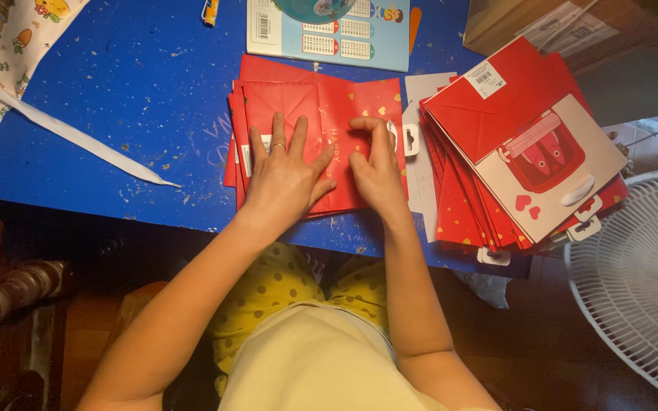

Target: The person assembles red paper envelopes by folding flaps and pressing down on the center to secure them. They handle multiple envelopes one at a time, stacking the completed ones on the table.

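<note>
On the blue table (116, 99), near its front edge, a small pile of flat red paper bags (321, 99) lies under both of the person's hands. Their left hand (283, 179) is open, its fingers spread and pressed flat on the top bag, a ring on one finger. Their right hand (375, 171) rests just beside it on the same bag, fingers curled downward with the tips pressing the paper — gripping nothing. To the right, well fanned out, sits a larger stack of red bags (496, 122) with a white card panel on top and white handle tabs poking from its edges. A light blue printed sheet (329, 38) lies at the far edge — a white ribbon (70, 133) trails across the left. A white fan (634, 281) stands off the table's right corner.
</note>
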A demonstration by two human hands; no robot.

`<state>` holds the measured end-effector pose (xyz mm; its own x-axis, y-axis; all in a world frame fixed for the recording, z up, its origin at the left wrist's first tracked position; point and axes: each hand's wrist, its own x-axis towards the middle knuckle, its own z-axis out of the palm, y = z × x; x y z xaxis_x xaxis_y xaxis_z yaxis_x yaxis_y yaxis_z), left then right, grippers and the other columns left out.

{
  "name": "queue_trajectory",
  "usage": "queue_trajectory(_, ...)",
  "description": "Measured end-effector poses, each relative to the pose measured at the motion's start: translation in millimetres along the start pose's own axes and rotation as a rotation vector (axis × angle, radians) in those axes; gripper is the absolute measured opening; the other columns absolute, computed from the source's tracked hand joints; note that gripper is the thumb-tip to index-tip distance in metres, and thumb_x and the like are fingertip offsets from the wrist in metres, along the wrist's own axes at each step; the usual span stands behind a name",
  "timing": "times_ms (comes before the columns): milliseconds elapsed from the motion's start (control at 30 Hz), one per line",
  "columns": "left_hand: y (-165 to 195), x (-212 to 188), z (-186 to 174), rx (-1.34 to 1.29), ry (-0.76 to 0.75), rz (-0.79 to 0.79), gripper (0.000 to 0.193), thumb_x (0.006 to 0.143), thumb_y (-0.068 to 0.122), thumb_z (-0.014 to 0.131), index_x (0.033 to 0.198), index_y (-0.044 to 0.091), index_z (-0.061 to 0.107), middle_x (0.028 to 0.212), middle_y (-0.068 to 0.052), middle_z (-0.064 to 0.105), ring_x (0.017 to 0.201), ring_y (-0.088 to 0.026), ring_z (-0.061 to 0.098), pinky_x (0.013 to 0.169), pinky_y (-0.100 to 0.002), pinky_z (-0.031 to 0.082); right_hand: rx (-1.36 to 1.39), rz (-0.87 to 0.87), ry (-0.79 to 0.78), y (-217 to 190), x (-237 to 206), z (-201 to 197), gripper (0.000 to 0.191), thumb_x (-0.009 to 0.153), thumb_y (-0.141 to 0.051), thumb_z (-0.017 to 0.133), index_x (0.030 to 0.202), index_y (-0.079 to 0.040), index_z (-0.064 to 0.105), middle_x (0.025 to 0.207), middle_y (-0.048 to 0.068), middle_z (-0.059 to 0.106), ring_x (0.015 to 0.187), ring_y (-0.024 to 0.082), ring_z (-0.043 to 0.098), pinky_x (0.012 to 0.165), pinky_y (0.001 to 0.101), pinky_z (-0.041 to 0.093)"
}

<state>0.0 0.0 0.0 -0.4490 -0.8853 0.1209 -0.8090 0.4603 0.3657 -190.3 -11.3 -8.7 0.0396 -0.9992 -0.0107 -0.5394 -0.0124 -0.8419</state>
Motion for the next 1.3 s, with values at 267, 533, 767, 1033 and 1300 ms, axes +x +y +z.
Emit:
queue_trajectory(267, -1.3, -4.2, -4.5, -0.100, 0.030, 0.004, 0.083, 0.079, 0.059, 0.072, 0.151, 0.022, 0.055, 0.152, -0.024, 0.040, 0.142, -0.058, 0.023, 0.105, -0.082, 0.014, -0.032, -0.034, 0.016, -1.5, -0.2, 2.8, 0.045, 0.083, 0.002, 0.051, 0.127, -0.004, 0.055, 0.131, 0.010, 0.061, 0.132, 0.030, 0.050, 0.117, 0.0411, 0.037)
queue_trajectory(533, 2.0, 1.5, 3.7, 0.017, 0.023, -0.045, 0.076, 0.084, 0.066, 0.069, 0.146, 0.022, 0.059, 0.152, -0.017, 0.045, 0.143, -0.053, 0.026, 0.111, -0.080, 0.013, 0.004, -0.030, 0.012, -2.3, -2.9, 0.8, 0.043, 0.082, 0.002, 0.050, 0.125, -0.004, 0.056, 0.133, 0.010, 0.060, 0.134, 0.030, 0.050, 0.117, 0.0413, 0.037)
queue_trajectory(767, -0.1, 0.6, -2.7, -0.091, 0.019, 0.004, 0.057, 0.080, 0.058, 0.075, 0.127, 0.027, 0.072, 0.151, -0.020, 0.043, 0.144, -0.056, 0.021, 0.107, -0.083, 0.010, -0.013, -0.059, 0.016, -0.1, -4.6, -1.2, 0.043, 0.081, 0.001, 0.050, 0.123, -0.004, 0.056, 0.133, 0.011, 0.060, 0.133, 0.030, 0.051, 0.117, 0.0412, 0.038)
queue_trajectory(1033, -9.2, 0.3, -6.9, -0.268, 0.042, 0.029, 0.026, 0.081, 0.045, 0.076, 0.096, 0.025, 0.084, 0.145, -0.019, 0.054, 0.143, -0.057, 0.029, 0.105, -0.084, 0.010, -0.078, -0.074, 0.005, -6.5, -9.9, -1.2, 0.040, 0.088, -0.005, 0.056, 0.128, -0.004, 0.058, 0.136, 0.012, 0.060, 0.136, 0.031, 0.050, 0.118, 0.0419, 0.037)
queue_trajectory(1300, -24.8, 2.0, -0.4, -0.364, 0.298, -0.025, 0.021, 0.096, 0.034, 0.073, 0.092, 0.014, 0.081, 0.109, -0.005, 0.076, 0.128, -0.041, 0.060, 0.116, -0.069, 0.023, -0.388, -0.175, -0.286, -35.7, -53.1, -13.1, 0.099, 0.079, -0.041, 0.083, 0.154, 0.001, 0.034, 0.163, 0.024, 0.027, 0.153, 0.038, 0.022, 0.123, 0.0531, 0.016)
